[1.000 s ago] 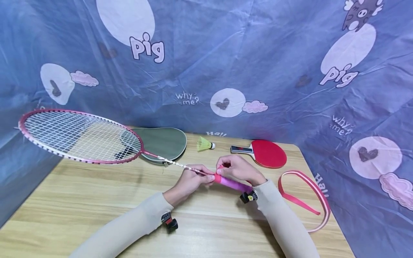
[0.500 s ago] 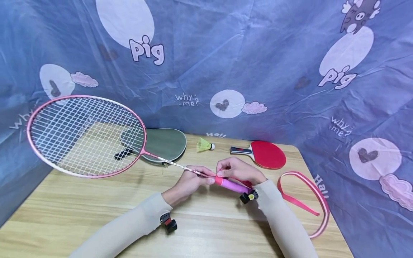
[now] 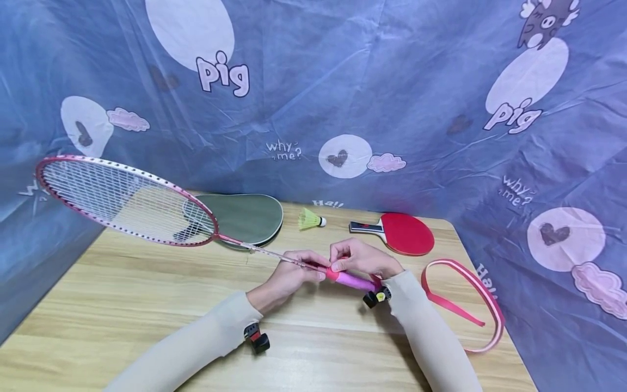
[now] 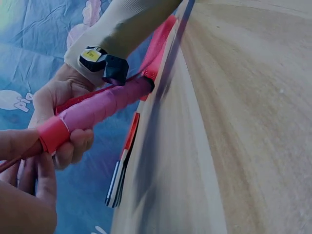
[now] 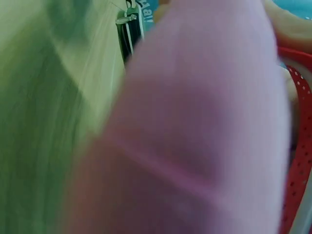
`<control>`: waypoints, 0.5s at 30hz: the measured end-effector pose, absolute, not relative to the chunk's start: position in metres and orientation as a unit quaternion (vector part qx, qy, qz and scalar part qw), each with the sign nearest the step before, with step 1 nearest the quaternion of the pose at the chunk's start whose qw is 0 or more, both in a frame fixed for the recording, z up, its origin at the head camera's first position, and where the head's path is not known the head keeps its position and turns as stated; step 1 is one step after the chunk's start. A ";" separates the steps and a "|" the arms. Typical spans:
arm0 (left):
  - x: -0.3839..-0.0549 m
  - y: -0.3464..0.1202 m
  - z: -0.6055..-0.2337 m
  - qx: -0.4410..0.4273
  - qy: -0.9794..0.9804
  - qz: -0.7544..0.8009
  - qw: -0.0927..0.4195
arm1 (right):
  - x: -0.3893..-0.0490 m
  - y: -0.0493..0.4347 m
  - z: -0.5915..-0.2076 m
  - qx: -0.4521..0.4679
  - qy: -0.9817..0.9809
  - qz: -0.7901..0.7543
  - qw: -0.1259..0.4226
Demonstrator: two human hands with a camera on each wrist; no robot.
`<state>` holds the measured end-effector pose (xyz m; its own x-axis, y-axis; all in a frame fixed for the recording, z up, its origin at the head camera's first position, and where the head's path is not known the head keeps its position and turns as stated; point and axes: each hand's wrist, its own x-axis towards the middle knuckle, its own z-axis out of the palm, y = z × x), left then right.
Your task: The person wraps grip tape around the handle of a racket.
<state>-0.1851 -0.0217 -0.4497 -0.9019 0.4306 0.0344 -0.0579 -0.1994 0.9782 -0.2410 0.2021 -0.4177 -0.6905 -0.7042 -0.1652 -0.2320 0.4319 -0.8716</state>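
Note:
A badminton racket (image 3: 266,252) is held up over the table, its strung head to the left and its purple-wrapped handle (image 3: 356,281) to the right. My left hand (image 3: 290,274) grips it where shaft meets handle. A band of red grip tape (image 4: 52,132) wraps the handle's upper end, beside my left thumb. With thumb and fingers, my right hand (image 3: 360,257) pinches the tape at that band. Perforated red tape (image 5: 298,161) runs from there along the handle. The handle fills most of the right wrist view, blurred, and hides much of the right hand.
On the wooden table (image 3: 303,348), a green paddle case (image 3: 250,215), a yellow shuttlecock (image 3: 309,219) and a red table tennis paddle (image 3: 406,234) lie along the back. A loop of pink-red tape (image 3: 490,305) lies at the right edge. Blue printed cloth (image 3: 294,109) hangs behind.
The racket's head has rolled about its shaft, looking wider half a second ago and narrower now. Both hands stay close to the same spot, keeping hold of racket and tape.

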 end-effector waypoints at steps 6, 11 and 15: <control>-0.186 -0.021 -0.450 0.145 0.642 0.741 0.136 | -0.239 0.199 -0.417 -0.281 0.805 -0.464 0.242; -0.187 -0.022 -0.450 0.138 0.668 0.720 0.126 | -0.235 0.196 -0.417 -0.273 0.815 -0.456 0.232; -0.189 -0.024 -0.449 0.131 0.678 0.711 0.130 | -0.235 0.196 -0.415 -0.268 0.848 -0.404 0.212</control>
<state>-0.1886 -0.0237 -0.4490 -0.9318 0.3627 0.0099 -0.0074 -0.0463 0.9989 -0.2347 0.1960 -0.4147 -0.7671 -0.6255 -0.1425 -0.2832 0.5294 -0.7997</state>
